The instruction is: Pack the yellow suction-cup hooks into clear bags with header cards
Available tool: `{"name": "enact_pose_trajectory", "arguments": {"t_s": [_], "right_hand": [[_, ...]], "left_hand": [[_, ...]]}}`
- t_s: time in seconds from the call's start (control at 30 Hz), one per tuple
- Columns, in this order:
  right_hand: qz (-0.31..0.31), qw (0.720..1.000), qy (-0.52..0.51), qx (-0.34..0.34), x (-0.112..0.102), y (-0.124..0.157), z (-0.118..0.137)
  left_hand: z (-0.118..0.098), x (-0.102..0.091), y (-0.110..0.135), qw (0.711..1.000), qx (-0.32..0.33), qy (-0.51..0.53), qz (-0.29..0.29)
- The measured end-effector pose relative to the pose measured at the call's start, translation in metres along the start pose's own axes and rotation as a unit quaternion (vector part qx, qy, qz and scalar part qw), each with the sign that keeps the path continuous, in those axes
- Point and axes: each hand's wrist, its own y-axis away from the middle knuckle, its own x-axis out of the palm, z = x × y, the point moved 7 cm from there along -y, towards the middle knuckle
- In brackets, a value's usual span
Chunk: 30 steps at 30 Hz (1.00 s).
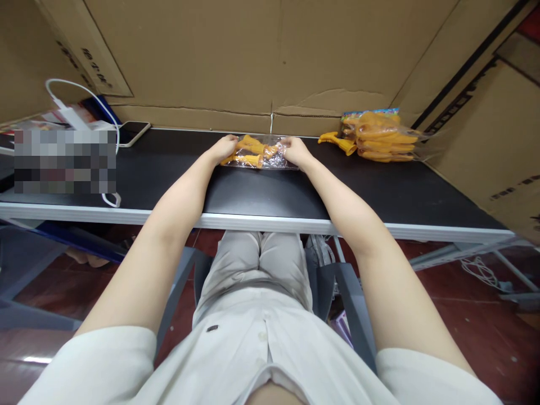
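Observation:
A clear plastic bag (262, 153) with yellow-orange toy pieces inside lies near the far edge of the black table (379, 191). My left hand (223, 148) is closed on the bag's left end. My right hand (296, 149) is closed on its right end. Both arms reach straight forward across the table. The fingertips are partly hidden by the bag.
A stack of filled bags with yellow-orange toys (379, 138) lies at the back right, one loose yellow piece (335, 140) beside it. A phone (133, 133) and a white charger with cable (73, 115) sit at the back left. Cardboard walls (253, 56) surround the table.

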Motion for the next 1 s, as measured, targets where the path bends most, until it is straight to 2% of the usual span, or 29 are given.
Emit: {"name": "enact_pose_trajectory", "arguments": {"t_s": [0.1, 0.17, 0.4, 0.57, 0.67, 0.77, 0.87, 1.0], "right_hand": [[0.033, 0.997, -0.063, 0.037, 0.001, 0.004, 0.001], [0.036, 0.998, -0.041, 0.032, -0.005, 0.009, 0.007], [0.065, 0.995, 0.025, -0.066, -0.013, 0.024, 0.034], [0.06, 0.993, 0.094, -0.036, -0.012, 0.028, 0.041], [0.044, 0.994, 0.099, -0.015, -0.013, 0.027, 0.04], [0.041, 0.997, 0.053, -0.025, -0.013, 0.025, 0.036], [0.053, 0.997, -0.033, -0.043, -0.013, 0.025, 0.035], [0.093, 0.987, -0.129, -0.016, -0.01, 0.028, 0.034]], "left_hand": [[-0.002, 0.0, 0.002, 1.0, 0.001, 0.006, 0.004], [-0.003, 0.0, 0.003, 1.0, 0.0, 0.02, 0.005], [-0.009, 0.009, 0.008, 0.995, -0.014, 0.092, 0.027], [-0.011, 0.008, 0.002, 0.998, 0.009, 0.058, 0.005], [-0.012, 0.004, 0.0, 1.0, 0.026, -0.002, -0.012], [-0.017, -0.002, 0.003, 0.996, 0.039, -0.068, -0.031], [-0.02, -0.006, 0.007, 0.995, 0.034, -0.09, -0.038], [-0.021, -0.008, 0.007, 0.993, 0.041, -0.105, -0.044]]}}
